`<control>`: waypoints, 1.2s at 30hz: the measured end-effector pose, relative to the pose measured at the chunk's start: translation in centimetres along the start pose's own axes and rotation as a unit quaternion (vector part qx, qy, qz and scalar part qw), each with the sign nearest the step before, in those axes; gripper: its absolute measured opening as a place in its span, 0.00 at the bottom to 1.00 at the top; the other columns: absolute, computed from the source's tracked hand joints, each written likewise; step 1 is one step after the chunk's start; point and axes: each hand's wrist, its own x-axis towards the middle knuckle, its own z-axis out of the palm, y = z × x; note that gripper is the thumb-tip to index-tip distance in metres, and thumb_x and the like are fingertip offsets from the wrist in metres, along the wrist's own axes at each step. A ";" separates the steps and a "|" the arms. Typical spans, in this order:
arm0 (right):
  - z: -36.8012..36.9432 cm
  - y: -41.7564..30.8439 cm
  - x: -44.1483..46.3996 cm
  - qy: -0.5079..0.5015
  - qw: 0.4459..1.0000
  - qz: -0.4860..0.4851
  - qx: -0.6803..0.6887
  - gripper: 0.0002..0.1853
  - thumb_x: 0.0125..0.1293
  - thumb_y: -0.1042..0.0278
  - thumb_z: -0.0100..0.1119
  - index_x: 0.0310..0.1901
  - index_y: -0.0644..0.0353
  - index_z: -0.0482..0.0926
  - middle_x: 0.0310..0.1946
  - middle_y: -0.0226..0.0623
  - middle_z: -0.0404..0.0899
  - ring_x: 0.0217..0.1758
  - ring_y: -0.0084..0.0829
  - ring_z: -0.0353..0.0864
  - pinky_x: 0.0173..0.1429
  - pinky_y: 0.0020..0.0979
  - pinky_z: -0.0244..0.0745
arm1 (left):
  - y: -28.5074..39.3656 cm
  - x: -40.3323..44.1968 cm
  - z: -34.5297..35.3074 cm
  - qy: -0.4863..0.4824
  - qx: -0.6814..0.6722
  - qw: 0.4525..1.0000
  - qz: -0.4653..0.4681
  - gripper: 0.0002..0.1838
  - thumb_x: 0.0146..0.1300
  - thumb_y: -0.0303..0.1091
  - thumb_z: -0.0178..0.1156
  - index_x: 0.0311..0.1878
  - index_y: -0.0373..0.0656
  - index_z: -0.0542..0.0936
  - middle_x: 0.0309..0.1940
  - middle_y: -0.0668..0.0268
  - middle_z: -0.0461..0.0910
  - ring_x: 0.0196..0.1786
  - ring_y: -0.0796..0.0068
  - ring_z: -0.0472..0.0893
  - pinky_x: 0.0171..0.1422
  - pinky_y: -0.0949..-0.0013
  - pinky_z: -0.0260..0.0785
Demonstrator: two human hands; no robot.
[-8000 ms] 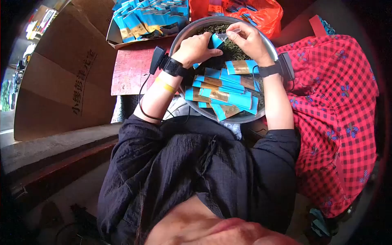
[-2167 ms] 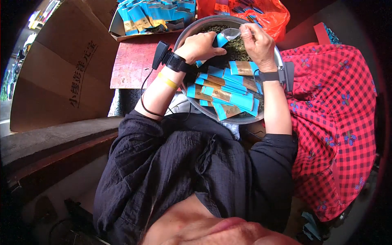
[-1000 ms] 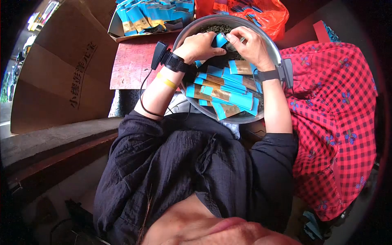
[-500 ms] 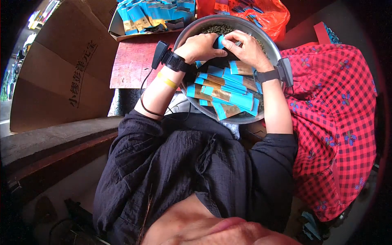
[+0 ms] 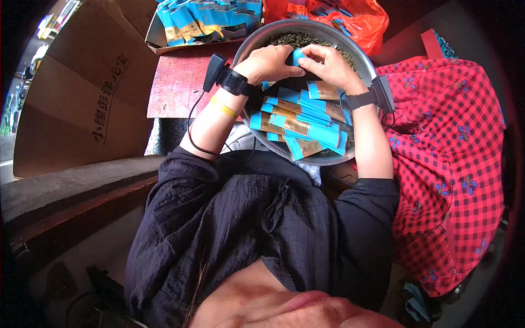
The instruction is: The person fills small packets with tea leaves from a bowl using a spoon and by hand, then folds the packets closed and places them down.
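Both hands meet over a round metal basin [image 5: 367, 61]. My left hand [image 5: 272, 63] is closed on one side of a blue paper packet [image 5: 298, 57]; my right hand [image 5: 330, 66] pinches its other side. Only a small blue part of that packet shows between the fingers. Dry, dark, leaf-like bits [image 5: 299, 40] lie in the far part of the basin, just beyond the hands. Below the hands, several blue and gold packets [image 5: 304, 129] are piled in the basin's near half.
A box [image 5: 156, 48] full of blue and gold packets stands on a red board [image 5: 178, 82] at back left. An orange-red plastic bag [image 5: 367, 27] holds more packets. A large carton [image 5: 71, 93] stands left, and red checked cloth [image 5: 454, 164] covers something at right.
My right hand's fingers have drawn slightly down and inward around the blue packet. The left hand and the pile look the same.
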 end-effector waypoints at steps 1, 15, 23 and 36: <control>0.0 0.1 0.0 -0.016 1.000 0.007 0.019 0.14 0.66 0.62 0.61 0.46 0.63 0.79 0.33 0.25 0.78 0.37 0.15 0.74 0.42 0.24 0.73 | -0.1 0.0 0.1 0.010 0.001 1.000 0.016 0.29 0.55 0.58 0.64 0.47 0.40 0.78 0.37 0.51 0.83 0.43 0.53 0.83 0.49 0.56 0.73; 0.3 0.4 0.2 -0.109 0.989 -0.012 0.095 0.12 0.68 0.61 0.57 0.43 0.62 0.77 0.31 0.24 0.77 0.33 0.15 0.75 0.36 0.23 0.73 | -0.2 0.0 0.3 0.004 -0.004 0.999 0.039 0.28 0.56 0.56 0.64 0.48 0.40 0.77 0.39 0.48 0.82 0.46 0.49 0.82 0.49 0.54 0.73; 0.1 -1.3 -0.5 -0.149 0.976 0.126 0.100 0.14 0.70 0.53 0.53 0.41 0.56 0.77 0.31 0.23 0.78 0.29 0.15 0.79 0.21 0.18 0.70 | -0.4 0.1 0.5 -0.014 -0.015 0.998 0.063 0.28 0.56 0.56 0.64 0.46 0.40 0.78 0.38 0.49 0.82 0.45 0.48 0.81 0.48 0.54 0.73; 0.6 1.1 0.2 -0.134 0.981 0.047 0.133 0.14 0.71 0.58 0.52 0.32 0.60 0.76 0.25 0.24 0.76 0.30 0.15 0.75 0.32 0.22 0.70 | 0.1 -0.1 0.0 -0.026 -0.002 0.998 0.051 0.33 0.52 0.61 0.64 0.47 0.38 0.78 0.41 0.50 0.82 0.47 0.50 0.82 0.52 0.54 0.73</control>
